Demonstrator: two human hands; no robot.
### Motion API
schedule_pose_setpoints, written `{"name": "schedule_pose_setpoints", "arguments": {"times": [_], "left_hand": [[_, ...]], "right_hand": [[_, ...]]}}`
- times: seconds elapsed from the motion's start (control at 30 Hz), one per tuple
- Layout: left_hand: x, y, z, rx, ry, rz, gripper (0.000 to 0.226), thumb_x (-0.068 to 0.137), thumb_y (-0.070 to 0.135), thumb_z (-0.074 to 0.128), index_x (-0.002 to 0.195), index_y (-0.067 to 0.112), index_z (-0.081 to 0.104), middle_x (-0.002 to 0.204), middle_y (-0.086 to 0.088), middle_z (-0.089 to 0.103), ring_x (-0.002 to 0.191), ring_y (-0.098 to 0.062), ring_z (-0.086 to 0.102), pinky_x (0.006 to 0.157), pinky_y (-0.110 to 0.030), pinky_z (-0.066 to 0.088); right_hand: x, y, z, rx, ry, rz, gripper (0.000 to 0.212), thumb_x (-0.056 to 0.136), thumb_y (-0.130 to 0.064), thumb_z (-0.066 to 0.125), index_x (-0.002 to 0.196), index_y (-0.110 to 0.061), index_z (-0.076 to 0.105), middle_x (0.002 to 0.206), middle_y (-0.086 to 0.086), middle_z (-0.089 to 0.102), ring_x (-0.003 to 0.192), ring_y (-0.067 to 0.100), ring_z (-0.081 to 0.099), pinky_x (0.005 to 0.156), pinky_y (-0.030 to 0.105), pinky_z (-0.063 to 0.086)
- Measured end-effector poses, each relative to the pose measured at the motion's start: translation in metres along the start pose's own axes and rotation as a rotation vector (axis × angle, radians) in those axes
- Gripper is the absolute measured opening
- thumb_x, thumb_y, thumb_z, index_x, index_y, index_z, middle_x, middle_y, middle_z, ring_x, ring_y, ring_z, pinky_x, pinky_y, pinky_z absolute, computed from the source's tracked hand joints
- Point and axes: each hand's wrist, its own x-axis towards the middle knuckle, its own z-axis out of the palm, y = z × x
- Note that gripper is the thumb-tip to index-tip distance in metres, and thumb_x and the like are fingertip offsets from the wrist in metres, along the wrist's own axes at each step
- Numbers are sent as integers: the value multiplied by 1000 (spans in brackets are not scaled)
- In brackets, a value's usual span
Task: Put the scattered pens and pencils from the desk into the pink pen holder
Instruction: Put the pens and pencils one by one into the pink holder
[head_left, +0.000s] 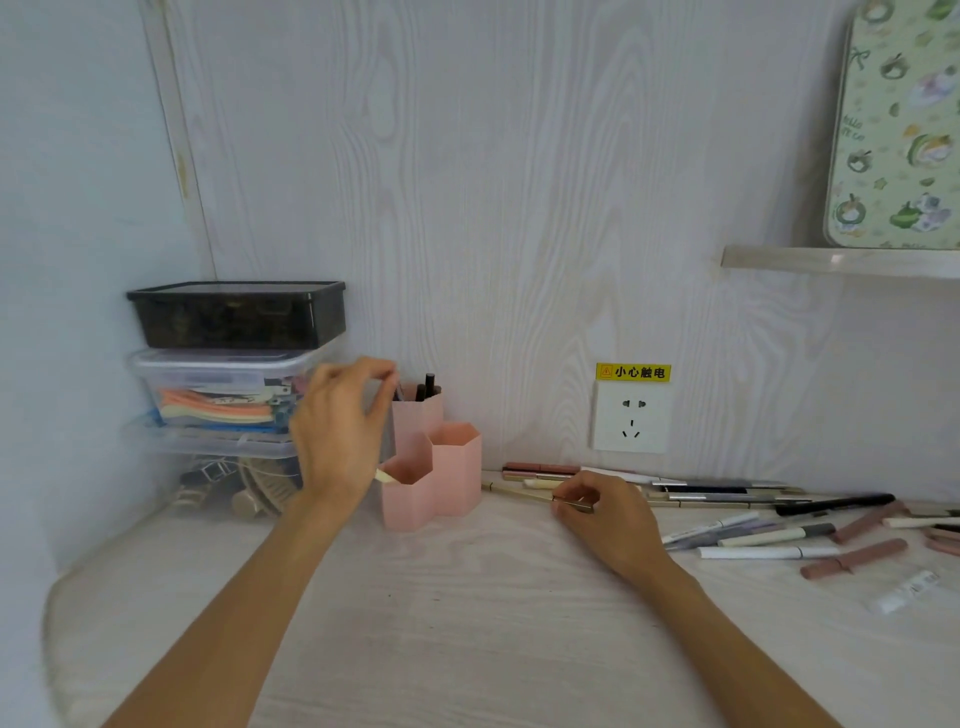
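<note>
Pink pen holder (431, 478) stands left of the right hand (602, 514), which pinches an olive pencil (524, 493) lying crosswise on the counter (467, 623); left hand (340, 426) pinches something unclear above it.

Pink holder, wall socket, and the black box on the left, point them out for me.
Pink holder (457, 470): head view, front wall of its right cell.
Wall socket (629, 418): head view, middle of its white plate.
Black box (236, 317): head view, its front side.
</note>
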Motion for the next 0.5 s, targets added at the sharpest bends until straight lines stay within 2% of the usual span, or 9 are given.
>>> {"name": "schedule_pose_setpoints", "arguments": {"times": [0.07, 0.13, 0.23, 0.3, 0.37, 0.43, 0.5], "left_hand": [[-5, -3, 7, 37, -119, 33, 28, 90, 28, 58, 115, 17, 64, 113, -6, 67, 109, -23, 54, 77, -35, 47], [-12, -1, 8, 24, -147, 72, 43, 90, 36, 56, 129, 18, 54, 129, -6, 58, 120, -24, 48, 93, -40, 44], [-34, 3, 3, -111, -89, -124, 73, 77, 44, 70, 138, 22, 38, 138, -2, 47, 125, -23, 44, 97, -43, 44], [-51, 6, 0, -256, -84, -342, 89, 65, 46, 79, 139, 25, 33, 137, 2, 46, 121, -22, 47, 94, -44, 46], [-61, 6, 1, -396, -153, -536, 92, 62, 41, 83, 137, 25, 32, 131, 3, 51, 113, -19, 53, 91, -41, 46], [-65, 2, 5, -498, -175, -651, 86, 64, 29, 85, 134, 21, 36, 119, 2, 60, 102, -15, 58, 92, -39, 46], [-68, -5, 11, -566, -175, -703, 72, 67, 25, 83, 127, 20, 44, 103, 6, 65, 97, -15, 62, 92, -38, 47]], "right_hand": [[1, 0, 0, 1, -4, 2, 7, 75, -29, 70, 76, -34, 65, 78, -14, 67, 78, 3, 60, 70, 23, 45], [1, 0, 0, -1, -1, 9, 7, 75, -30, 70, 77, -34, 66, 78, -15, 67, 78, 3, 60, 70, 23, 45], [2, 2, 1, 11, -3, 6, 6, 76, -29, 70, 78, -34, 67, 81, -15, 68, 79, 3, 60, 71, 23, 45], [3, 3, 2, 58, 5, 3, 7, 77, -27, 70, 77, -33, 67, 83, -15, 69, 80, 3, 62, 73, 25, 47], [5, 3, 2, 117, 28, 2, 13, 77, -24, 71, 73, -36, 66, 84, -16, 70, 78, 5, 63, 76, 27, 50], [5, 3, 0, 173, 42, -3, 17, 79, -21, 70, 75, -37, 66, 86, -14, 70, 77, 6, 63, 78, 27, 50], [6, 2, -1, 225, 50, -24, 13, 83, -16, 67, 83, -29, 70, 86, -12, 70, 80, 7, 64, 79, 23, 49]]}}
